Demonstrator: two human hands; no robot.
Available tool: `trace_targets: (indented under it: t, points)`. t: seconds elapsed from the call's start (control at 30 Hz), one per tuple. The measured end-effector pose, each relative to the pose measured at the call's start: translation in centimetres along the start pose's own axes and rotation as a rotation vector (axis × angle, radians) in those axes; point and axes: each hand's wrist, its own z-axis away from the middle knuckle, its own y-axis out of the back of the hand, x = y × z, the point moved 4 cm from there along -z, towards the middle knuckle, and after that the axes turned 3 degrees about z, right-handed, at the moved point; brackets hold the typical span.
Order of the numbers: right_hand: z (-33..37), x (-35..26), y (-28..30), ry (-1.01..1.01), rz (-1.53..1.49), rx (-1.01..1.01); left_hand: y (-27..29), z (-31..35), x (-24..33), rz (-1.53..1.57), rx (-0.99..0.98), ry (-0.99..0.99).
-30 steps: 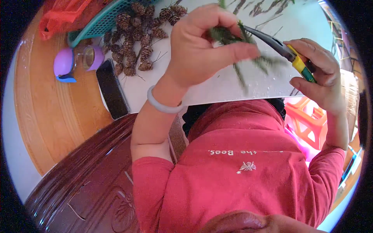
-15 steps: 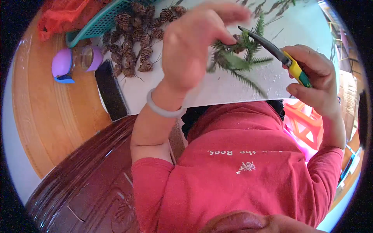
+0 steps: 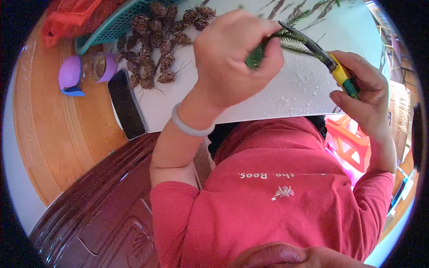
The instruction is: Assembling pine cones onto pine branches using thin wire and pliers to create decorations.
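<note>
My left hand (image 3: pixel 237 58), with a pale band at its wrist, is closed around a green fern-like evergreen sprig (image 3: pixel 255 57) over the white tabletop. Its fingers hide much of the sprig; leafy tips (image 3: pixel 292 42) stick out on the right. In my right hand (image 3: pixel 364 85) are long-nose pliers (image 3: pixel 342 80) with dark, slender jaws and yellow-and-green handles. Their tip points up and left, right beside my left fingertips. Whether the jaws touch the sprig I cannot tell.
Several brown pine cones (image 3: pixel 147 58) with thin wiry stems lie at the far left, by a teal basket (image 3: pixel 105 29). Nearby are a dark phone (image 3: pixel 126 105), a purple-and-clear container (image 3: pixel 71 76) and a red item (image 3: pixel 67 22). Small white bits (image 3: pixel 308 85) dot the tabletop. An orange stool (image 3: pixel 351 134) stands below.
My left fingers have closed over the sprig, which has moved up and is now mostly covered. The left hand shifted slightly right; the pliers moved only a little.
</note>
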Motion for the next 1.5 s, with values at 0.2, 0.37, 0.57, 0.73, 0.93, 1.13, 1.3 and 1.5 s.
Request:
trace_targets:
  t: [0.2,0.37,0.57,0.73,0.93,1.13,1.3,1.5]
  points:
    - [0.4,0.8,-0.1,-0.128,-0.140,0.026,-0.6,-0.1,0.4,0.063,0.057,0.068]
    - [-0.1,1.5,1.0,0.051,0.101,-0.010,-1.5,-0.5,-0.7,0.422,-0.030,0.254]
    - [-0.6,0.7,0.8,0.206,0.351,0.000,-2.5,-0.1,-1.1,0.612,-0.039,0.466]
    - [-0.7,-0.1,0.3,0.363,0.511,0.090,-2.9,1.0,-1.8,0.935,0.016,0.739]
    - [-0.9,0.5,-0.1,0.248,0.445,0.022,-2.1,0.6,-1.9,0.292,-0.069,0.365]
    - [-0.9,1.3,-1.1,0.109,0.219,0.021,-1.7,0.3,-1.7,0.180,0.052,0.203]
    - [-1.7,0.9,0.1,0.226,0.293,-0.121,-2.4,0.9,-2.5,0.872,0.056,0.658]
    - [-3.2,0.6,1.6,0.344,0.397,-0.196,-2.4,1.2,-2.1,1.269,-0.023,0.971]
